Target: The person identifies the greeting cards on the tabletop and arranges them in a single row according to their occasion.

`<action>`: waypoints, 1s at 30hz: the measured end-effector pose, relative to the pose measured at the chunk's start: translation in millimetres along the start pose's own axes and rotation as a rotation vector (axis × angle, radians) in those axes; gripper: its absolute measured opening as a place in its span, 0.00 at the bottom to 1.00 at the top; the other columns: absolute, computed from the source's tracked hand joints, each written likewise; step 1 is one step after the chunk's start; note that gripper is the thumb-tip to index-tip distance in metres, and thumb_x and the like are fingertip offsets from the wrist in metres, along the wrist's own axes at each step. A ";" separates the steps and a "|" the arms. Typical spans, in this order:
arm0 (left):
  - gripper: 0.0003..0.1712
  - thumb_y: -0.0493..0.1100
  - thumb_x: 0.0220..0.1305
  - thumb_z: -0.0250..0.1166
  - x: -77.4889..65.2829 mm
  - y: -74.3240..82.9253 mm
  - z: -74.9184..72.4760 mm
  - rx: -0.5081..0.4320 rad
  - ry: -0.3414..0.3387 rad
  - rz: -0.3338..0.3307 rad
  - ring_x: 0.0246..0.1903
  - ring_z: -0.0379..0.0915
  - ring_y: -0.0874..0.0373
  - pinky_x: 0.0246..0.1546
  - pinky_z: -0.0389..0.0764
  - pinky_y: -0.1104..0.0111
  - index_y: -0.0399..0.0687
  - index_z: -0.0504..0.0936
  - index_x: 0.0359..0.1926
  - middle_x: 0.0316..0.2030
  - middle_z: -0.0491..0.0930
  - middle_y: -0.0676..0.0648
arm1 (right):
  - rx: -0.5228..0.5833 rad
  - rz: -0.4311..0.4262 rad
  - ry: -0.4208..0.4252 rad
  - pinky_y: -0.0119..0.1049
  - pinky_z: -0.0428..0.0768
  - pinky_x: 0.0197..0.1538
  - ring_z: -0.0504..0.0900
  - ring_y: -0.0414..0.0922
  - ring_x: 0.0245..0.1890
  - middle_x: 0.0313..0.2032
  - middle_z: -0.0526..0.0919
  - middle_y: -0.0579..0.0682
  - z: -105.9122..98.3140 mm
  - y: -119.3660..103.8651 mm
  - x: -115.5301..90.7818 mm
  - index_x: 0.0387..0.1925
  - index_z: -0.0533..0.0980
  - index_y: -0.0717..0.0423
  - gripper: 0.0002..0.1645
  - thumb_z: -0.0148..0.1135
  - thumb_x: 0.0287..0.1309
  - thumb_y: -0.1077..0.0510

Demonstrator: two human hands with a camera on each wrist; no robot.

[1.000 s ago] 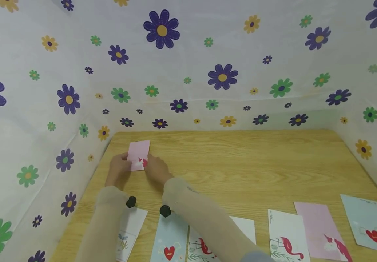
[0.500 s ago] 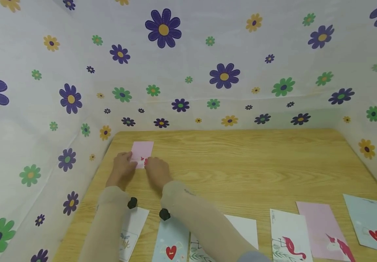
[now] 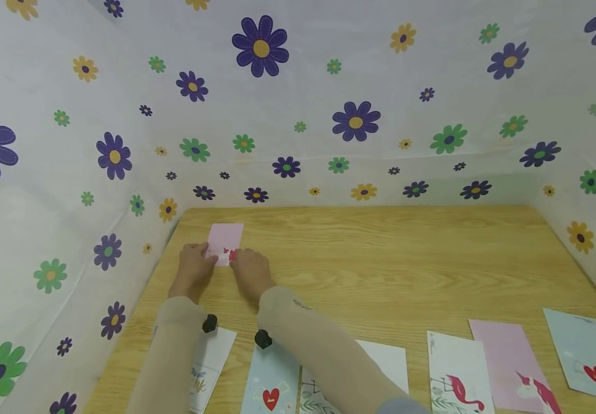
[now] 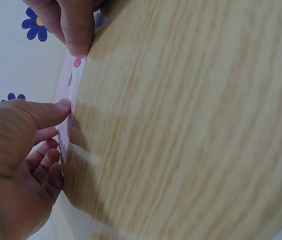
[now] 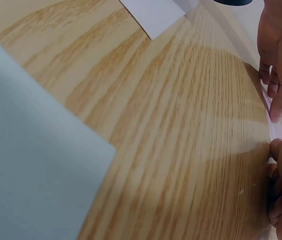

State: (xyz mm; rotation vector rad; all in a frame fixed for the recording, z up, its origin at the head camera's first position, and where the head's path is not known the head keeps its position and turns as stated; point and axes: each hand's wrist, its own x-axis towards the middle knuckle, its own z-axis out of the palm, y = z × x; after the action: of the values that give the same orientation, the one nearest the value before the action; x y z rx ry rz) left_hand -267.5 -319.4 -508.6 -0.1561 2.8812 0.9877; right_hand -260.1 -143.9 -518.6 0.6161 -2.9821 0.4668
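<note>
In the head view, the left hand (image 3: pixel 194 267) and the right hand (image 3: pixel 252 273) meet at a pink card (image 3: pixel 227 236), which is near the far left corner of the wooden table (image 3: pixel 381 264); the left hand pinches its left side and the right hand its lower right, where a red unicorn figure is partly covered by the fingers. Both forearms, in beige sleeves (image 3: pixel 324 351), reach across the near edge, with a black knob (image 3: pixel 209 322) by the left cuff and another like it by the right. Beneath and between the arms lie a white lettered card (image 3: pixel 216 348), a light blue heart card (image 3: pixel 272 374) and a white card (image 3: pixel 391 359) mostly hidden by the right sleeve. To the right, a flamingo card (image 3: pixel 458 362) overlaps a second pink card (image 3: pixel 505 351), and another light blue heart card (image 3: pixel 583 345) lies just beside that. A white flowered cloth (image 3: pixel 298 86) stands behind and along the sides. In the left wrist view the pink card is seen almost edge-on, the left thumb pressed on its face and the other fingers curled against its back and edge, while the right hand's fingertips grip its upper end; whether it lies fully flat I cannot tell. In the right wrist view a pale blue sheet fills the left side, and both hands sit at the right edge, holding a thin sliver of the pink card
</note>
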 end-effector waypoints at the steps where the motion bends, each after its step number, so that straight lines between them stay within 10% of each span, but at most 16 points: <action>1: 0.36 0.42 0.75 0.57 0.0 0.4 -0.1 0.002 0.002 0.002 0.72 0.46 0.25 0.73 0.50 0.39 0.24 0.58 0.74 0.70 0.53 0.21 | 0.001 -0.001 -0.001 0.36 0.83 0.35 0.85 0.43 0.37 0.37 0.85 0.48 -0.2 0.3 -0.3 0.46 0.81 0.54 0.16 0.59 0.75 0.46; 30: 0.38 0.43 0.75 0.58 -4.5 -0.3 -1.2 -0.056 0.005 -0.040 0.71 0.49 0.27 0.74 0.52 0.40 0.25 0.58 0.75 0.68 0.54 0.23 | 0.019 0.028 -0.005 0.39 0.83 0.35 0.86 0.45 0.38 0.36 0.86 0.48 0.3 -0.8 4.5 0.44 0.82 0.51 0.13 0.60 0.75 0.47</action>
State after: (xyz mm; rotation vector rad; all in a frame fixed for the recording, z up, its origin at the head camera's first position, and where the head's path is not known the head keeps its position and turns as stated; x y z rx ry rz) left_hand -263.1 -320.1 -507.3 -0.2196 2.8449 1.0633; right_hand -263.9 -146.4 -518.1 0.5783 -2.9982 0.4969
